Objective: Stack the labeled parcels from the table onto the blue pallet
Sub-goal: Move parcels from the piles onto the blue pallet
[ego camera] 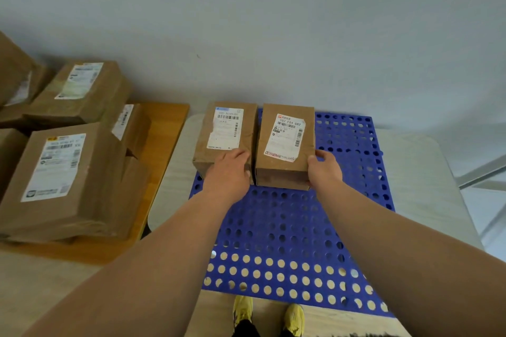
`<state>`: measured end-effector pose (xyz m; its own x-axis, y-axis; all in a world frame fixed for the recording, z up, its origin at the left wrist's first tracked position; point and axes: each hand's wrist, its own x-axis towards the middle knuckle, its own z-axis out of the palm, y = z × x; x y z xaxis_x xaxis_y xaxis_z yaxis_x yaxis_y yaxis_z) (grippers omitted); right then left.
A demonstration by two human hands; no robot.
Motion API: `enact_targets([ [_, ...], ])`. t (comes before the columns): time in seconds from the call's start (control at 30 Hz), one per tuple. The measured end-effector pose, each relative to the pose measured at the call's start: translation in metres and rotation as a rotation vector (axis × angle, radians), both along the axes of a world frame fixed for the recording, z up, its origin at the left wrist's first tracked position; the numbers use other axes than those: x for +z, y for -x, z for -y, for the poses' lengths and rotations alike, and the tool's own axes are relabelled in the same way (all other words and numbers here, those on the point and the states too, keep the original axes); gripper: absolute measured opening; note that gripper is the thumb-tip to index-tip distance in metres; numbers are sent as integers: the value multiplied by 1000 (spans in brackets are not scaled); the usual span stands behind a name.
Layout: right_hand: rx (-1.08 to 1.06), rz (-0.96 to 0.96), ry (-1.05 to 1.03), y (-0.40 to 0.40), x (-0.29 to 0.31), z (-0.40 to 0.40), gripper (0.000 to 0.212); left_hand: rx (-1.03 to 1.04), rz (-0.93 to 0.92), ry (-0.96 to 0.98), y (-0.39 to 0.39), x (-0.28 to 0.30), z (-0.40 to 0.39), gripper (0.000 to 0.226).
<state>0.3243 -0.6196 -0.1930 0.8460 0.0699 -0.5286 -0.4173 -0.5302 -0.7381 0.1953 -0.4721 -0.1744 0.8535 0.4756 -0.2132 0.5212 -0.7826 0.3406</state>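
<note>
Two brown labeled parcels stand side by side at the far end of the blue perforated pallet (279,227). My left hand (230,169) lies over the near end of the left parcel (227,131), with its fingers reaching into the gap between the two. My right hand (324,165) grips the near right corner of the right parcel (286,142), thumb on its top. Both parcels have their white labels facing up.
Several more labeled brown parcels (63,169) are piled on a wooden table (161,139) at the left. The pallet lies on a pale surface against a grey wall. My yellow shoes (269,314) show below the pallet's near edge.
</note>
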Motion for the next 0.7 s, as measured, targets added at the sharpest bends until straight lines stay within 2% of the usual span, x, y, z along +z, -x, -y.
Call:
enact_targets([
  [0.13,-6,22,18,-1,-2,-1,38,-20,11,-3,-3,0,4,47],
  [0.23,-25,32,36,-4,-3,1,38,1,32,64,-9,2,4,43],
  [0.33,-11,28,53,-5,-2,2,39,221,212,-5,-11,7,-2,39],
  [0.4,5,26,68,-5,-3,1,40,383,275,-103,-12,8,-15,49],
  [0.47,26,29,79,-4,-3,2,43,547,216,-12,-15,4,-34,66],
  [0.53,49,27,72,-2,-3,4,48,665,113,209,-19,-3,-50,76],
  [0.6,74,23,64,0,-2,5,51,662,68,343,-21,-11,-53,74],
  [0.7,74,33,63,-2,0,7,49,604,77,332,-21,-16,-42,66],
])
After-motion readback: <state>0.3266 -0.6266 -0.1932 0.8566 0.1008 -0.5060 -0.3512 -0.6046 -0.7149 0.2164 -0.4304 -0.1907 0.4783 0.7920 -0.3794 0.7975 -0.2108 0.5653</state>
